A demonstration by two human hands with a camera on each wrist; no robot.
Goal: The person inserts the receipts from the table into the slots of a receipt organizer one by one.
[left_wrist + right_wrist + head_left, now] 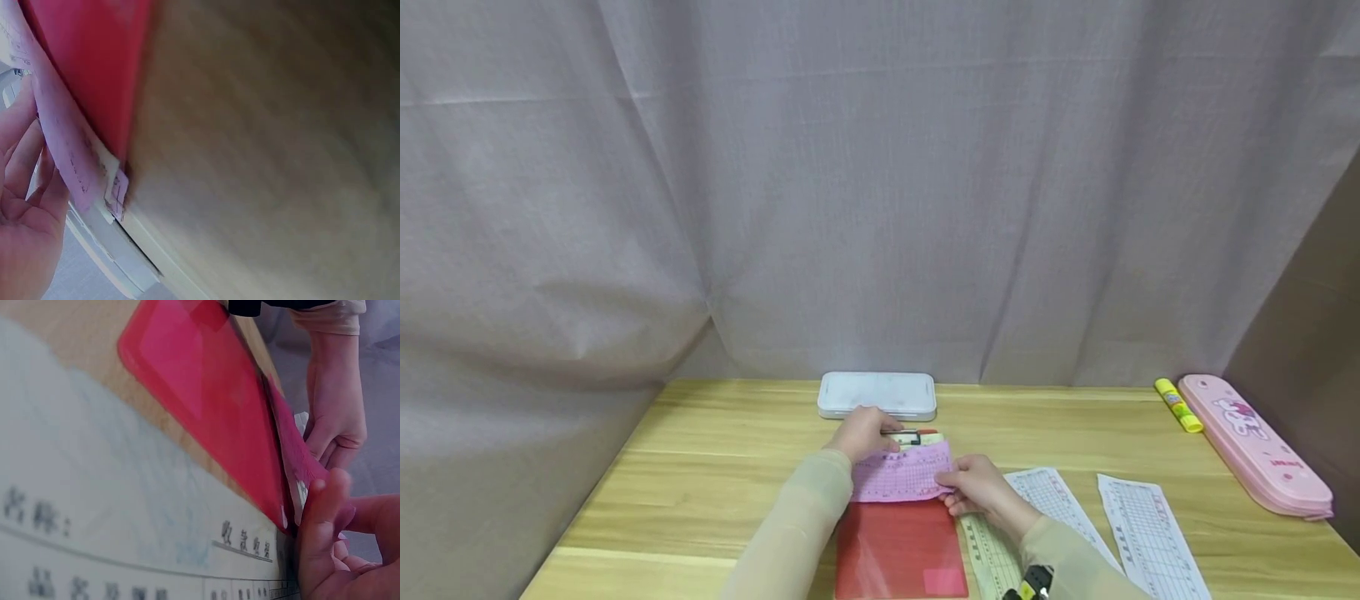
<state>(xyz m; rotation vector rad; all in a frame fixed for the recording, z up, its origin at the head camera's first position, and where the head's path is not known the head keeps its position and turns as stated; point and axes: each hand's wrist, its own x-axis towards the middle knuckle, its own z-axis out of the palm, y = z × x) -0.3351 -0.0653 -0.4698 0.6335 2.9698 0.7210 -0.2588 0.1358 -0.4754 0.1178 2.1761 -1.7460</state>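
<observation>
The right hand (981, 487) pinches the pink sheet (895, 479) at its right edge above the red board (895, 546), perhaps keeping it taut; the left hand (863, 432) lies by the black clip (917, 440), its grip impossible to tell. The left wrist view bares layered paper corners (112, 181) hidden from the head view

Pink slip (898, 478) partly hidden, loose yellow slip (991, 557) cut off below

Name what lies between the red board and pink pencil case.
Head view, left to right: a pale yellow sheet, one white sheet, a second white sheet, then wooden tabletop; the right hand and sleeve partly cover the first two.
</observation>
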